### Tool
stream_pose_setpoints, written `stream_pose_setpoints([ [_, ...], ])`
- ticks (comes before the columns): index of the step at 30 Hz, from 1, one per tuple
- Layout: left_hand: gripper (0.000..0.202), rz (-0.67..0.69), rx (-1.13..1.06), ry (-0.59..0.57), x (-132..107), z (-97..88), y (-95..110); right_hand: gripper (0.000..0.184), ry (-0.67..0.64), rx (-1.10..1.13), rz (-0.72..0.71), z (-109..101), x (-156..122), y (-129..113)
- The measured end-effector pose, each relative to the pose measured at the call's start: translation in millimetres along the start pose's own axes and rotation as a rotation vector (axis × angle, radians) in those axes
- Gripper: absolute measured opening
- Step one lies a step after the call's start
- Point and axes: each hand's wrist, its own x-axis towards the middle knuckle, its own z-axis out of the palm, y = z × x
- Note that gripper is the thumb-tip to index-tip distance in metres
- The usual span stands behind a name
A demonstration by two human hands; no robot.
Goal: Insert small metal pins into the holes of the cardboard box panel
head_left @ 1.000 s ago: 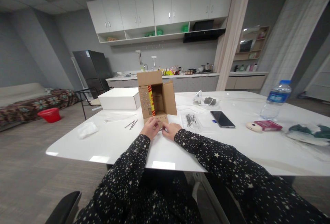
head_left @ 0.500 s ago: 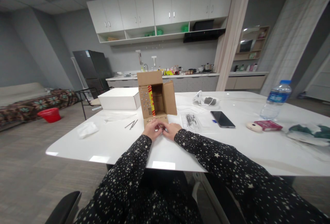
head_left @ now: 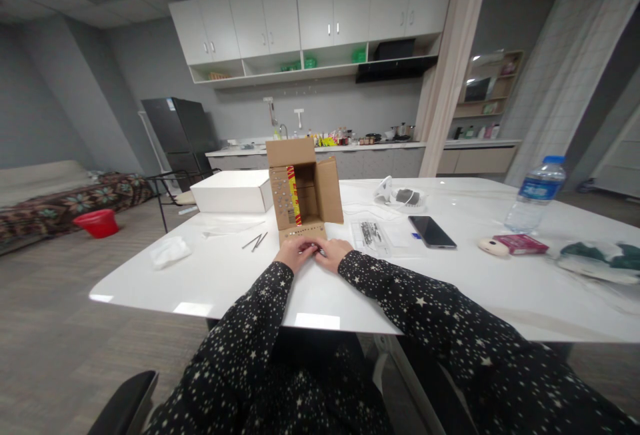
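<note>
Covering both arms: black sleeves (head_left: 250, 321) printed with white stars, ending at the wrists.
Hands: left hand (head_left: 296, 253) and right hand (head_left: 331, 254), fingers curled, tips meeting; cannot tell what they grasp, as the fingers hide the space between.
Table: glossy white table (head_left: 320, 295), beneath the hands and spreading to both sides.
Crumpled sheet: white crumpled sheet (head_left: 170, 252), well left of the left hand.
Carton: small dark-pink carton (head_left: 523, 244), well right of the right hand; pale rounded object (head_left: 493, 246) at its left end.
Rods: slim metal rods (head_left: 260, 241), near the left hand, to its left.
Tray: clear plastic tray (head_left: 395, 235) with dark slim pieces (head_left: 371, 235), near the right hand, to its right.
Phone: black smartphone (head_left: 433, 231), flat, farther right than the tray.
Cardboard box: cardboard box (head_left: 307, 188), directly beyond the hands, hollow side facing them. Near flap (head_left: 300, 232) just ahead of the fingers, small pieces in a row along it; left flap (head_left: 283, 198) upright, bearing small shiny pieces and a yellow-and-red strip (head_left: 295, 196).
Bottle: upright water bottle (head_left: 535, 191), blue cap, far right of the hands.
White box: lidded white box (head_left: 231, 192), beyond the left hand, left of the cardboard box.
</note>
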Motion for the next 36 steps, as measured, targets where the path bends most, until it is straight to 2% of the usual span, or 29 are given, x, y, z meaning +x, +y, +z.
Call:
stream_pose_setpoints([
  [9, 0.015, 0.084, 0.177, 0.037, 2.3, 0.8, -10.0, 0.034, -0.002, -0.004, -0.001, 0.3, -0.1, 0.4],
  [21, 0.017, 0.053, 0.297, -0.025, 0.8, -2.8, -7.7, 0.032, 0.007, 0.004, 0.003, -1.2, -1.1, -0.7],
  [30, 0.02, 0.049, 0.296, -0.035, 0.0, -4.0, -8.3, 0.03, 0.018, 0.009, -0.006, 1.2, 0.4, 1.4],
  [36, 0.025, 0.007, 0.312, 0.039, -0.6, -5.8, -13.0, 0.03, 0.018, 0.032, -0.008, 0.9, -0.1, 1.2],
])
